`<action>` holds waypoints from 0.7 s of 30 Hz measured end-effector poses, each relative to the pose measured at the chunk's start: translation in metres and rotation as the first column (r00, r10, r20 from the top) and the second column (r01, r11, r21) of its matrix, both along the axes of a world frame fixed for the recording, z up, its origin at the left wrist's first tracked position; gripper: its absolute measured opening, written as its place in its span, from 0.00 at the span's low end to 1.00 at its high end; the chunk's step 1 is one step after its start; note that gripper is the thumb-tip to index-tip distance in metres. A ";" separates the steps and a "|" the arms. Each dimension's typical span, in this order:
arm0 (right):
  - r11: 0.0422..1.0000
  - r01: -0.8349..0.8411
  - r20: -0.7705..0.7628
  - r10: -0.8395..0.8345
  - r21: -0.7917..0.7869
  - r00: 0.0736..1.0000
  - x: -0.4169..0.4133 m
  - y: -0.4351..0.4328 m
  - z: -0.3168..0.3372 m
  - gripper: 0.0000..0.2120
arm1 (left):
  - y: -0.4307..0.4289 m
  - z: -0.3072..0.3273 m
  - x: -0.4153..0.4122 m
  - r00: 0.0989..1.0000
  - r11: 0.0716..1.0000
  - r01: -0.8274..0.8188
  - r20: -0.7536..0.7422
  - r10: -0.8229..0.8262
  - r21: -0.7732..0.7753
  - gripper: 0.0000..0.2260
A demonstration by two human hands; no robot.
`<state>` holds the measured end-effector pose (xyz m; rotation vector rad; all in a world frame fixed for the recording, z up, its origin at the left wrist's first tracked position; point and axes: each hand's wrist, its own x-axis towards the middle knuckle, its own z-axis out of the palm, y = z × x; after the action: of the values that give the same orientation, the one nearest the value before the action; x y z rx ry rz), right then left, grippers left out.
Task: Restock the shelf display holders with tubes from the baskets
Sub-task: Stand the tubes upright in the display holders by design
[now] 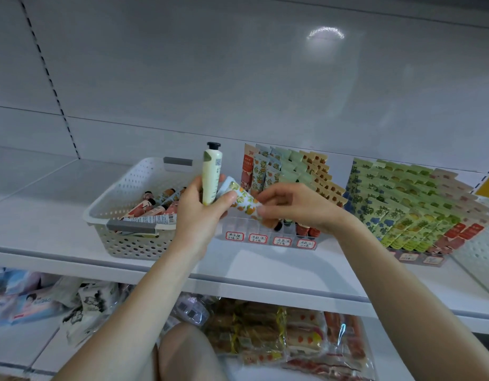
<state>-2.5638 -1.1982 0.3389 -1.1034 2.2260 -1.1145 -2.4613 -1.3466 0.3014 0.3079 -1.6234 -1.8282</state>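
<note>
My left hand (199, 213) grips a cream tube with a black cap (211, 176), held upright, together with an orange-patterned tube (244, 200) that slants down to the right. My right hand (295, 206) pinches the lower end of that patterned tube. Both hands hover over the clear display holder (268, 237), whose front slots carry red-framed labels; its rear rows hold several standing tubes. Left of it, the white perforated basket (122, 237) contains several loose tubes.
A second display holder (419, 204) packed with green, yellow and red tubes stands at the right, beside part of another perforated basket (482, 251). The white shelf (265, 273) edge runs across; the shelf below carries bagged snacks (265, 334).
</note>
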 end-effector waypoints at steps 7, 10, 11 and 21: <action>0.997 0.009 -0.160 0.003 0.074 0.987 0.003 -0.005 0.006 0.12 | 0.002 0.001 0.002 0.999 0.996 0.022 0.051 -0.017 -0.088 0.07; 0.959 0.263 -0.122 -0.274 -0.102 0.954 -0.010 -0.004 0.011 0.12 | 0.001 -0.009 0.006 0.997 0.999 0.013 0.079 -0.010 -0.042 0.04; 0.935 0.318 -0.117 -0.338 -0.158 0.934 -0.014 -0.004 0.014 0.15 | 0.001 -0.013 0.007 0.994 0.999 0.008 0.105 -0.003 -0.047 0.04; 0.925 0.368 -0.545 -0.359 -0.097 0.758 -0.031 -0.041 0.008 0.05 | 0.009 -0.024 0.012 0.983 0.987 0.043 0.168 -0.068 0.153 0.11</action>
<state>-2.5948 -1.2394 0.3473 -1.1193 3.0114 -0.9970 -2.4496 -1.3378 0.2778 0.5040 -1.6274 -2.0175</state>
